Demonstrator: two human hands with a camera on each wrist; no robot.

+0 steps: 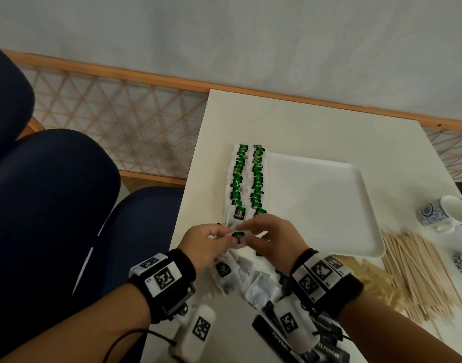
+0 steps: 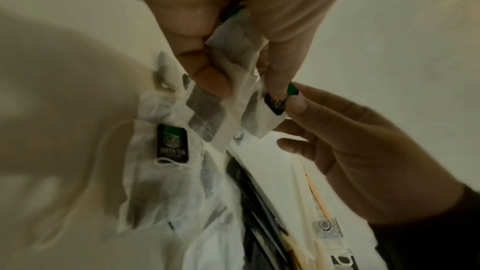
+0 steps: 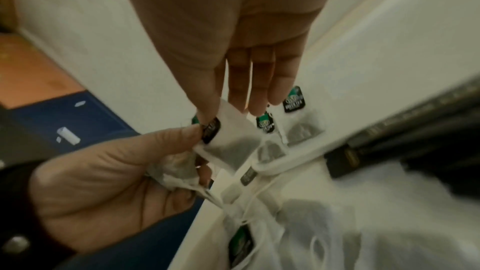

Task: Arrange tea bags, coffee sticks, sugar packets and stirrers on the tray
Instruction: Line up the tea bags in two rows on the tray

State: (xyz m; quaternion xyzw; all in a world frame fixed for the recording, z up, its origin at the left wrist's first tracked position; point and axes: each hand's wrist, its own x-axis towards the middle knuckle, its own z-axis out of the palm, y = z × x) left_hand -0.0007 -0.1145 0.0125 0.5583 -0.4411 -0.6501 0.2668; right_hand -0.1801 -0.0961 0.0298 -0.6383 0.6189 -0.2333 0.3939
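A white tray [image 1: 329,205] lies on the table, with two rows of green-tagged tea bags [image 1: 248,179] along its left side. Just in front of the rows my two hands meet over one tea bag [image 1: 237,235]. My left hand [image 1: 224,237] grips a crumpled bunch of tea bags [image 2: 233,52] and its thumb presses the tag of this one [image 3: 210,130]. My right hand [image 1: 247,231] pinches the same tea bag [image 2: 259,122] at its tag. A loose pile of tea bags [image 1: 237,276] lies under my wrists.
Dark coffee sticks [image 1: 274,336] lie at the near edge under my right wrist. Wooden stirrers [image 1: 421,271] are heaped to the right of the tray, with yellowish packets [image 1: 374,279] beside them. Two blue-patterned cups [image 1: 450,213] stand far right. Blue seat cushions [image 1: 54,205] lie left of the table.
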